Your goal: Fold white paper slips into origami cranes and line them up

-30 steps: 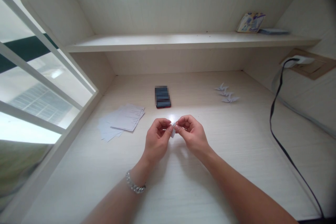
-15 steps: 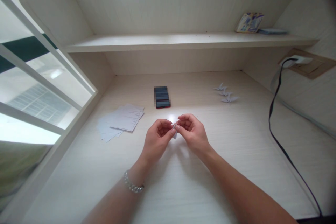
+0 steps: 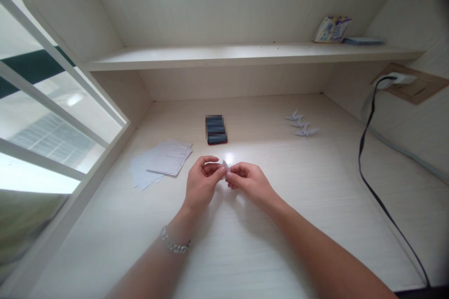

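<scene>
Between my two hands is a small folded piece of white paper (image 3: 225, 166), its pointed tip sticking up above the fingers. My left hand (image 3: 203, 180) pinches it from the left between thumb and fingers. From the right, my right hand (image 3: 247, 180) pinches its lower right side; the fingers cover much of the paper. To the left lies a fanned stack of white paper sheets (image 3: 168, 158). A dark phone (image 3: 216, 130), its screen blurred out, rests beyond my hands. Folded white paper cranes (image 3: 301, 124) stand in a row at the back right.
A shelf (image 3: 245, 53) runs above the back of the desk, with a colourful packet (image 3: 332, 29) and a flat blue item (image 3: 363, 41) on it. A black cable (image 3: 365, 149) hangs from the wall socket (image 3: 414, 83) down the right side. White bars (image 3: 52, 159) border the left.
Both hands have shifted slightly left with the folded paper. Its point now shows above the fingers, and my right hand has moved lower on it.
</scene>
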`<state>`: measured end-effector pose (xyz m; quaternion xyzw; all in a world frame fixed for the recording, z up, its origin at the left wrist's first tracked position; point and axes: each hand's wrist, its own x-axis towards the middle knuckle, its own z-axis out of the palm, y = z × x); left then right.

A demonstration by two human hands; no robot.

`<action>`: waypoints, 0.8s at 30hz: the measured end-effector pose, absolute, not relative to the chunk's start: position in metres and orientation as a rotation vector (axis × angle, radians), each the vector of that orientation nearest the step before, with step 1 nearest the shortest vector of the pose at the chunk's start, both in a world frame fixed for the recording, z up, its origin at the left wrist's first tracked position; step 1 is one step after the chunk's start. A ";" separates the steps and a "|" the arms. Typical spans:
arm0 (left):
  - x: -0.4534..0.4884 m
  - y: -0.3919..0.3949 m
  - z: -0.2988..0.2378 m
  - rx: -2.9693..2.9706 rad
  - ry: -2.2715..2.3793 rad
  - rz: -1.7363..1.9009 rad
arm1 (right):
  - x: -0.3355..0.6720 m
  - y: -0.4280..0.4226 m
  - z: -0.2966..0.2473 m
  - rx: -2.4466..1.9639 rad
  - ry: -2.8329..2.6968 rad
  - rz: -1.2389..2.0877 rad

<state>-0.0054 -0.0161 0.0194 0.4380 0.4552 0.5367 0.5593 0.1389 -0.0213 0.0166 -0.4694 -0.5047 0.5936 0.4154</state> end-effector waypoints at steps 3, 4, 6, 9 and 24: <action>-0.005 -0.016 0.020 1.031 1.055 1.251 | 0.141 -0.022 0.018 -1.220 -1.315 1.429; -0.004 -0.016 0.020 1.038 1.053 1.246 | 0.142 -0.022 0.019 -1.238 -1.351 1.404; -0.004 -0.016 0.020 1.040 1.049 1.243 | 0.143 -0.023 0.020 -1.266 -1.433 1.348; -0.004 -0.016 0.020 1.020 1.050 1.268 | 0.143 -0.025 0.021 -1.282 -1.511 1.287; -0.005 -0.012 0.014 1.003 1.037 1.345 | 0.139 -0.026 0.024 -1.340 -1.655 1.254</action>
